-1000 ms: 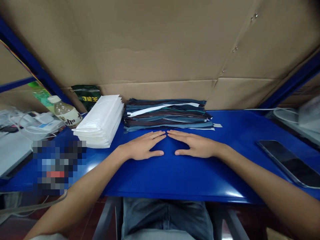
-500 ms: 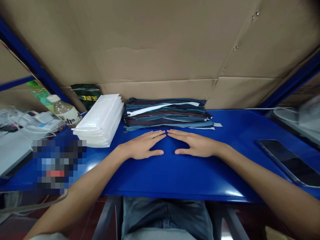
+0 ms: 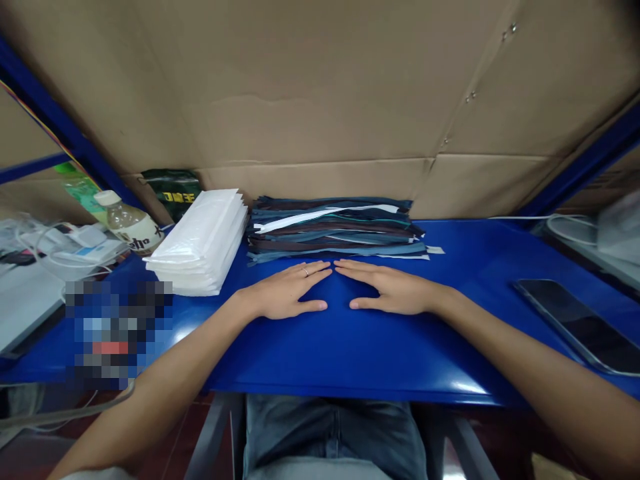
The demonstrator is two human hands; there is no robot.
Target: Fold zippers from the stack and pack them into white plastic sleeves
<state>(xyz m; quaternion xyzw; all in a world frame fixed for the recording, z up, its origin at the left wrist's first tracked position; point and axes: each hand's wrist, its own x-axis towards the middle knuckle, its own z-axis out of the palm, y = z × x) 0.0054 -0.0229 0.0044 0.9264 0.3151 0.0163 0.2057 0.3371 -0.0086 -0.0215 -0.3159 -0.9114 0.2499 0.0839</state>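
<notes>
My left hand [image 3: 287, 290] lies flat on the blue table [image 3: 320, 357], thumb apart from the fingers, a ring on one finger. Opposite it, my right hand [image 3: 395, 288] rests flat too, its fingertips almost meeting the left ones. Both hold nothing. Just beyond the fingertips lies a pile of zippers [image 3: 335, 230] in dark blue, brown and black, with a few white strips among them. To the left of the pile is a stack of white padded plastic packets [image 3: 197, 240], slightly fanned at the edges.
A smartphone [image 3: 580, 323] lies at the right. At the left stand a capped bottle [image 3: 133, 223] and a dark green bag [image 3: 173, 190], near tangled white cables and chargers [image 3: 85, 240]. A cardboard wall [image 3: 320, 100] closes off the back. One patch at left is pixelated.
</notes>
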